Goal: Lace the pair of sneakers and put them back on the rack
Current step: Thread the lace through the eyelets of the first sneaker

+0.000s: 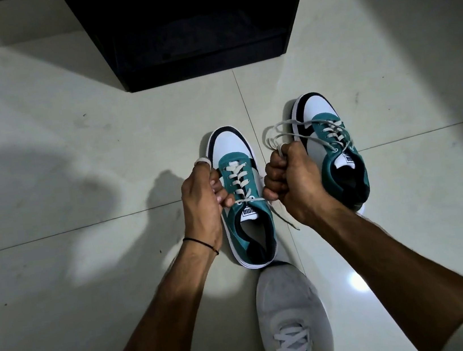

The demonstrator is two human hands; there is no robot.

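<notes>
Both hands pull the lace ends of the nearer teal-and-white sneaker on the tiled floor.

The near sneaker stands on the floor, toe pointing away, its white lace crossed up the eyelets. The left hand is closed around one lace end, a loop over a fingertip; the right hand is fisted on the other end. The second sneaker sits just beside it, already laced. A dark rack stands farther ahead, well apart. The person's own grey shoe rests behind the near sneaker.
</notes>
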